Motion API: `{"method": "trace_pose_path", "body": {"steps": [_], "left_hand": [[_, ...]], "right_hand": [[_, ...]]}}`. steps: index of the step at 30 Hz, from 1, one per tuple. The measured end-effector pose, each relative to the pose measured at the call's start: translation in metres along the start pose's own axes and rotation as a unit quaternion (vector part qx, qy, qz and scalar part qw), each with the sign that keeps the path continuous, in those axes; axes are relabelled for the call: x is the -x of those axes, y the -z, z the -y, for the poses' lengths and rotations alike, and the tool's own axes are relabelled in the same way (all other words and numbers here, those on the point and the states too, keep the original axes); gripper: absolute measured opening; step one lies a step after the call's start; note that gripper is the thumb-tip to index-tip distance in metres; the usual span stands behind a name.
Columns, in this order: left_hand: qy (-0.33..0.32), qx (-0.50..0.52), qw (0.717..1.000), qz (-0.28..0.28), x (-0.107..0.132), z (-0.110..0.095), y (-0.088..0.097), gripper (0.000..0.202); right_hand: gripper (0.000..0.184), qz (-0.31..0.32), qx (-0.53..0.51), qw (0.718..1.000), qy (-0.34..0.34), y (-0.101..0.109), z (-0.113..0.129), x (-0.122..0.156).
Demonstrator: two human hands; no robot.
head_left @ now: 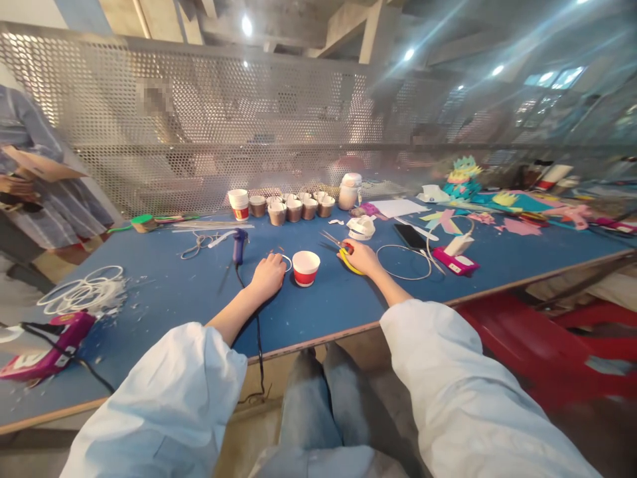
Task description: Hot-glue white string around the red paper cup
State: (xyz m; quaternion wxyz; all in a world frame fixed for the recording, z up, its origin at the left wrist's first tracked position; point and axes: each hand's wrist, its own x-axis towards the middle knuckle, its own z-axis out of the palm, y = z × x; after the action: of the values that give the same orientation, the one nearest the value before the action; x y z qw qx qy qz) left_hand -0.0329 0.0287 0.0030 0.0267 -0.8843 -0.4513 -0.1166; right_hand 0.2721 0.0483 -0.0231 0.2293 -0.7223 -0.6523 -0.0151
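My left hand (269, 275) rests on the blue table with its fingers curled together. A thin white loop (288, 263) sticks out at its fingertips, partly hidden under them. Just right of it stands a red and white paper cup (305, 269), upright and touched by neither hand. My right hand (362, 257) is closed around yellow-handled scissors (350, 263), whose blades point away to the upper left. Behind the left hand, a purple glue gun (239, 247) stands with its black cord running towards the table's front edge.
Brown-sided cups (293, 210) and stacked paper cups (239, 206) line the back. A crumpled white paper piece (361, 227), a phone (409, 236) and a pink power strip (456, 260) lie right. Coiled white cord (82, 290) and another pink power strip (64, 342) are left. A person (34, 146) stands far left.
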Motion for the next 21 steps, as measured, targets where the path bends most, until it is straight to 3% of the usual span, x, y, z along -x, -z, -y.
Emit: {"method": "trace_pose_path", "body": {"steps": [4, 6, 9, 12, 17, 19, 21], "left_hand": [[-0.003, -0.024, 1.0, 0.0, 0.027, -0.016, 0.038, 0.025], [0.026, -0.029, 0.997, -0.065, 0.055, -0.022, 0.06, 0.025], [0.128, -0.007, 0.976, -0.176, 0.103, -0.019, 0.083, 0.023], [0.243, -0.019, 0.947, -0.209, 0.14, 0.007, 0.092, 0.017], [0.431, -0.087, 0.874, -0.205, 0.173, 0.089, 0.094, 0.021], [0.467, -0.087, 0.86, -0.187, 0.178, 0.112, 0.094, 0.033], [0.461, -0.08, 0.867, -0.174, 0.178, 0.12, 0.091, 0.047]], "right_hand": [[0.042, -0.003, 0.006, 1.0, -0.007, 0.002, 0.003, 0.001], [0.041, 0.004, 0.005, 1.0, -0.01, 0.003, 0.005, 0.001], [0.042, 0.018, -0.002, 1.0, -0.01, 0.004, 0.004, 0.002], [0.041, 0.008, 0.001, 1.0, -0.009, 0.001, 0.001, 0.0], [0.044, -0.016, 0.005, 1.0, -0.016, -0.006, -0.005, -0.005], [0.045, -0.029, 0.01, 0.999, -0.016, -0.006, -0.004, -0.004], [0.046, -0.034, 0.011, 0.999, -0.014, -0.004, -0.003, -0.003]]}}
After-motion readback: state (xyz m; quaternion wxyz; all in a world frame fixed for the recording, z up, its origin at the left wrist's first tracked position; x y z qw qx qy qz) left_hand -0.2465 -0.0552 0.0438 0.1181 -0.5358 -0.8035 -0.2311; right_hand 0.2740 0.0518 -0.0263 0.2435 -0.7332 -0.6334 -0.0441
